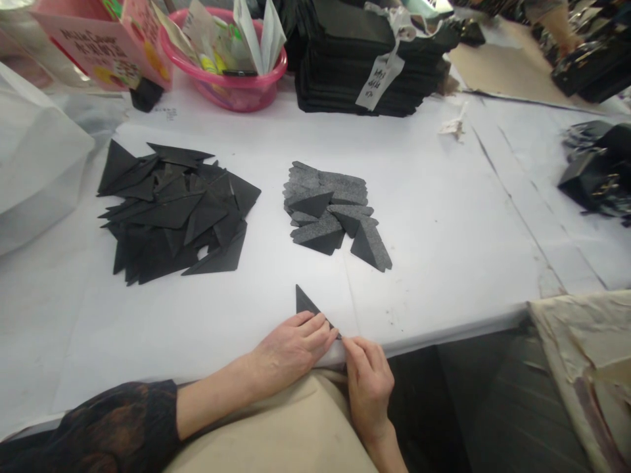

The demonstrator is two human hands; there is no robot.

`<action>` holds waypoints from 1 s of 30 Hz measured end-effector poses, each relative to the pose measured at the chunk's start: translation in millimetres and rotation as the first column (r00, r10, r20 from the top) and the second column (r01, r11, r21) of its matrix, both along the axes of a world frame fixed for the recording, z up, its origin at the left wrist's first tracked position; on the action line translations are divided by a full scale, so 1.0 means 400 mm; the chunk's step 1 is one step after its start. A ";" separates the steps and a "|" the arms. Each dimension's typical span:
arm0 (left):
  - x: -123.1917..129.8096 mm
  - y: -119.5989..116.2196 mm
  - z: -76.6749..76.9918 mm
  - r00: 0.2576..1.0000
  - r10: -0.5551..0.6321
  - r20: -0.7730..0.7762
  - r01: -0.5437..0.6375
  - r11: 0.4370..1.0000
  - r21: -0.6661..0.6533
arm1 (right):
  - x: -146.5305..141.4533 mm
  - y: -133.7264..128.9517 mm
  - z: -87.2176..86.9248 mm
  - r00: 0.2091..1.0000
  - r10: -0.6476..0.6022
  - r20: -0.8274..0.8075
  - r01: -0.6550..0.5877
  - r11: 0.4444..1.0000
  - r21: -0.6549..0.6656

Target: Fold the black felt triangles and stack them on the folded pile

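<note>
At near centre, hold the thin black triangular sheet (305, 301), probably light and pliable, by its edges; your left hand (294, 343) lies fingers together over it, clamping unclear; your right hand (369, 376) pinches its near-right corner.

Head-worn view, forward and down, both hands (298, 347) near, blurred top-right depth uncertain.

The triangle (303, 302) looks black to me, the small pile (328, 187) black and speckled grey. That basin (236, 96) is hot pink.
</note>
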State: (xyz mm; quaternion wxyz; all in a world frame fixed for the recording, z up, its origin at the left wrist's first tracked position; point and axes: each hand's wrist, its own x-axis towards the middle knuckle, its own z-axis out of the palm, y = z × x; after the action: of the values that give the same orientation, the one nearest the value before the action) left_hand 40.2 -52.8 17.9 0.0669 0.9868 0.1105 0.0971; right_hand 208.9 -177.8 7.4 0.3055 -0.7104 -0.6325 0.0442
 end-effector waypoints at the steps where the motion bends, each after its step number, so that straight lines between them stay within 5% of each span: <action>1: 0.000 0.000 0.001 1.000 0.003 0.002 -0.003 1.000 -0.006 | 0.000 -0.001 0.000 1.000 0.004 0.009 -0.004 1.000 0.001; 30: 0.001 -0.020 0.002 1.000 0.001 -0.024 0.001 0.998 0.061 | 0.006 -0.011 -0.003 0.998 0.054 0.042 -0.054 0.999 -0.003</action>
State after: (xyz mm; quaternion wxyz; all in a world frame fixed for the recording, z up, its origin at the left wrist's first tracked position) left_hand 40.7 -60.6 18.6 0.0355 0.9895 0.1083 0.0888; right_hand 211.1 -182.4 6.0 0.2901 -0.6942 -0.6576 0.0382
